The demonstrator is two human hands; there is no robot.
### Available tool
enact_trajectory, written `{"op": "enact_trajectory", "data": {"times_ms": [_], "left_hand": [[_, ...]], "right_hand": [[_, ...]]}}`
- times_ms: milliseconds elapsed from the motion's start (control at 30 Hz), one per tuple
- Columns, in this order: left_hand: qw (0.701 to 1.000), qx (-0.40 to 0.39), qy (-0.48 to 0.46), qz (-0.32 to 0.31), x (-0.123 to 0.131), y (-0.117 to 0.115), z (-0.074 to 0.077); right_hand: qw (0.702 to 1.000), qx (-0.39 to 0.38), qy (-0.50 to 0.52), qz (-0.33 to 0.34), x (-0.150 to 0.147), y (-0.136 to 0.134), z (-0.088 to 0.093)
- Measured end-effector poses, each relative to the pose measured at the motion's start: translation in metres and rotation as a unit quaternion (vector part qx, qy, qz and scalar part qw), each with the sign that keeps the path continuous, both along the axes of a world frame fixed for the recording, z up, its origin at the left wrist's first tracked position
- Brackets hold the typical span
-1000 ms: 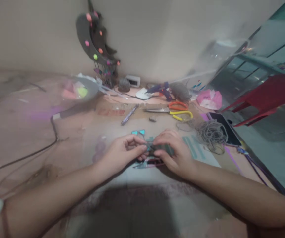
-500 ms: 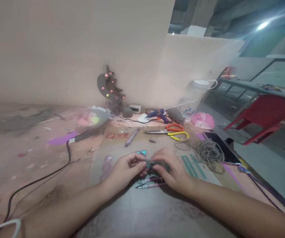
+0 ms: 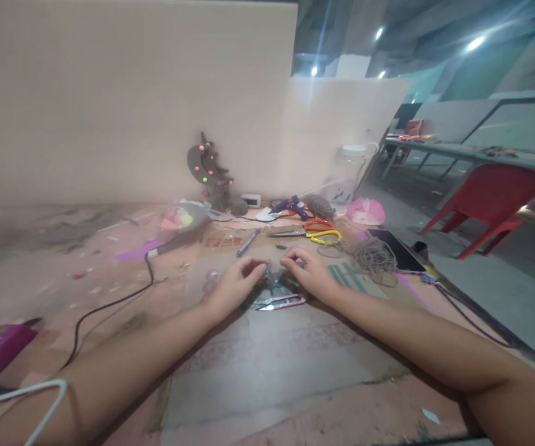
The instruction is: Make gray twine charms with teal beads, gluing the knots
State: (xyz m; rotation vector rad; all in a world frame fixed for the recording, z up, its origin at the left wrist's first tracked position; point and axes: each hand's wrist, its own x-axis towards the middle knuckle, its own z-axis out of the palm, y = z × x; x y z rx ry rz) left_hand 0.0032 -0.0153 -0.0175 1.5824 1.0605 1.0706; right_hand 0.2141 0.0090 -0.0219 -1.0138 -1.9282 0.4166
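My left hand [image 3: 238, 284] is closed in a pinch, its fingertips beside a small dark piece with teal bits [image 3: 274, 282]. Facing it, my right hand [image 3: 312, 274] is pinched too, thumb against forefinger, slightly higher than the left fingertips. A short gap separates the two hands. What either pinch holds is too small to make out; a fine strand may be hidden there. Just below the hands lies a pair of thread snips [image 3: 282, 302] with a pink handle, on the cardboard sheet [image 3: 248, 365].
Scissors [image 3: 316, 232] with orange and yellow handles, a pen [image 3: 248, 242] and a blue glue gun [image 3: 290, 207] lie beyond my hands. Grey cord [image 3: 375, 260] and a phone [image 3: 400, 251] are on the right. A black cable [image 3: 109, 306] crosses the left; a moon-shaped decoration [image 3: 206, 167] stands behind.
My hands have drawn apart a little and risen off the small dark piece, leaving more of it and the snips visible. The whole view has shifted with my head.
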Motion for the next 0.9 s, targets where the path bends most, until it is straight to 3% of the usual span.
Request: {"op": "enact_trajectory", "data": {"times_ms": [333,567,900], "left_hand": [[1.000,0.029,0.012,-0.004,0.0002,0.0005,-0.0026],[1.000,0.022,0.013,0.013,-0.0010,0.0028,-0.0021],[1.000,0.018,0.025,0.000,-0.0032,0.0037,-0.0044]], "right_hand": [[0.996,-0.023,-0.030,0.086,-0.0028,-0.0019,0.0049],[0.995,-0.067,-0.011,0.070,-0.0003,-0.0014,0.0008],[0.993,-0.080,-0.008,0.085,-0.0016,-0.0040,0.0084]]}}
